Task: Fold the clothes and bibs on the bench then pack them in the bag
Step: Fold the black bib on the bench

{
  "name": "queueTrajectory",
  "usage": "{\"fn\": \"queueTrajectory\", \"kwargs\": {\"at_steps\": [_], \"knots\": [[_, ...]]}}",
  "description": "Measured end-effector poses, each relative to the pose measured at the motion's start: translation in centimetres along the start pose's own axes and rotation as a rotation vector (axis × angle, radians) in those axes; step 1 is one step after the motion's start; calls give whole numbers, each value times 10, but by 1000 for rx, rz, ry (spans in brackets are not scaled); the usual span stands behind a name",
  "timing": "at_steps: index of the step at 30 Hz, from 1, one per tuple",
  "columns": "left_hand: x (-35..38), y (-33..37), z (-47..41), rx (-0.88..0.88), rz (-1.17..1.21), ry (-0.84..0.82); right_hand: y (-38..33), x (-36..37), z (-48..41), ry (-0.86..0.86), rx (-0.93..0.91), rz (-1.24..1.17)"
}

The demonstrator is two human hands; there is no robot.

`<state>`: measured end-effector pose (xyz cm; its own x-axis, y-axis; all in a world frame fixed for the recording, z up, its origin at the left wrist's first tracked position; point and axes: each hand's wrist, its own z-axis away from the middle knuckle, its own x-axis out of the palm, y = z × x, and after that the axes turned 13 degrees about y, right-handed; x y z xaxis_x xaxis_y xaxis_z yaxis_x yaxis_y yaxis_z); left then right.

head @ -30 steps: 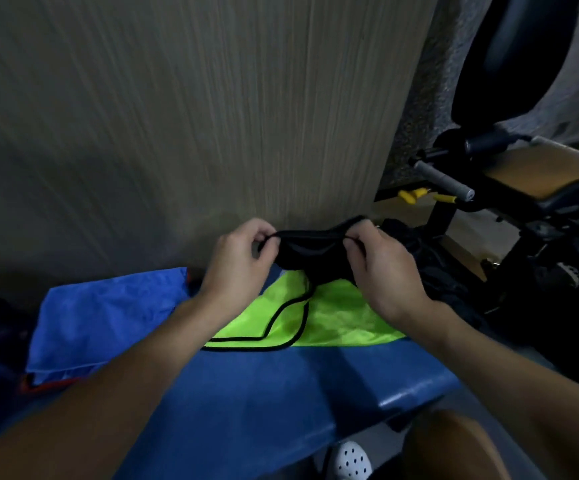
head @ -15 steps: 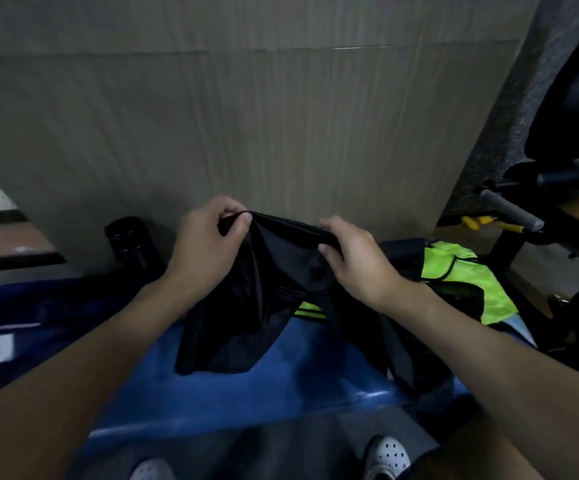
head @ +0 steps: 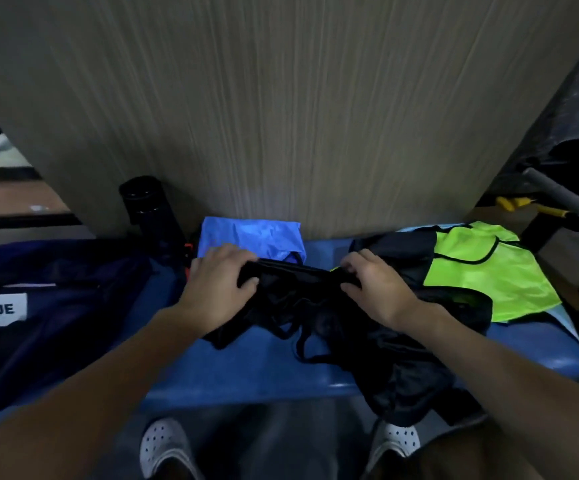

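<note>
A black garment lies crumpled across the blue bench, part of it hanging over the front edge at the right. My left hand grips its upper left edge and my right hand grips its upper right edge, both low against the bench. A folded blue bib sits just behind my left hand by the wall. A neon green bib with black trim lies at the right, partly under other black clothing. A dark navy bag with a white label stands at the left.
A black bottle stands behind the bag against the wood-grain wall. Gym equipment with a grey padded bar and yellow parts crowds the right end. My white shoes stand on the floor below the bench's front edge.
Both hands have brought the black garment down from mid-air onto the bench. The view has tilted downward, so the bag, blue bib and shoes now show.
</note>
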<state>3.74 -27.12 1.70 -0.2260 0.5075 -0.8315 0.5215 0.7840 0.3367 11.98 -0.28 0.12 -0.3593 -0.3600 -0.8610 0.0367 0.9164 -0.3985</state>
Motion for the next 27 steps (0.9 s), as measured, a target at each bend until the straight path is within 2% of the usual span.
{"fn": "queueTrajectory", "kwargs": {"at_steps": [3, 5, 7, 10, 12, 15, 18, 21, 24, 27], "knots": [[21, 14, 6, 225, -25, 9, 5, 5, 12, 49, -20, 30], [34, 20, 7, 357, -126, -28, 4, 8, 21, 97, -43, 26], [43, 22, 10, 470, -240, -86, 5, 11, 30, 11, -70, 88], [50, 21, 13, 579, -334, -149, 9, 16, 38, -217, -20, 204], [52, 21, 12, 603, -351, -143, 15, 20, 41, -196, 13, 148], [53, 31, 10, 590, -288, -94, 20, 19, 40, -46, 30, -31], [54, 54, 4, 464, -97, -90, 15, 4, 32, 111, 50, -277], [61, 76, -2, 337, 41, -86, 6, -17, 21, 237, 23, -423], [61, 89, -11, 244, 201, 59, -1, -41, 14, 309, 35, -498], [45, 92, -24, 111, 420, 116, 2, -58, 13, 277, 76, -480]]}}
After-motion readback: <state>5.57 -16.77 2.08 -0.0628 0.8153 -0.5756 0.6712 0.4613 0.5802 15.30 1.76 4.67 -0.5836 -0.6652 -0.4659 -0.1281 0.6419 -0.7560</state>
